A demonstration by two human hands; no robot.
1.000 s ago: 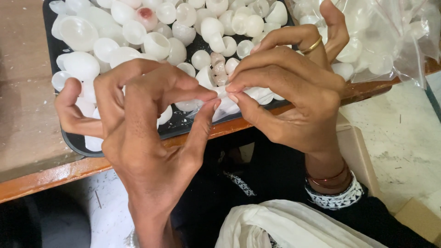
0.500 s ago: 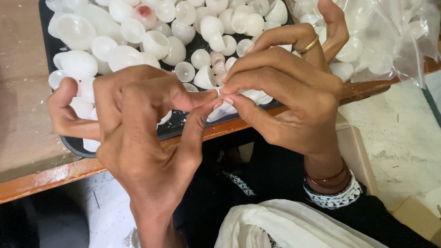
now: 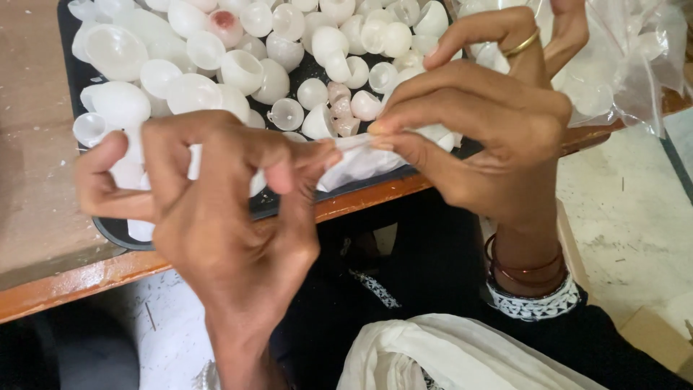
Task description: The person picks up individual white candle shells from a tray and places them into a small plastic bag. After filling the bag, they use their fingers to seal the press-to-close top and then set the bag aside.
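You hold a small piece of thin white film (image 3: 359,160) stretched between your 2 hands, just above the near edge of the black tray (image 3: 108,230). Your left hand (image 3: 216,217) has thumb and forefinger closed tight on the film's left end, the other fingers curled in. Your right hand (image 3: 484,137) pinches the right end the same way, fingertips pressed together, with a gold ring (image 3: 521,45) on 1 raised finger and bangles (image 3: 525,269) at the wrist. The tray sits on a brown wooden table (image 3: 29,180) with an orange edge, above a pale speckled floor (image 3: 635,217). It is heaped with translucent white half-shell cups (image 3: 242,68), 1 with a pink stain (image 3: 224,20). A clear plastic bag (image 3: 635,58) lies right of the tray; white cloth (image 3: 447,357) rests on your lap. Your hands hide the tray's near part
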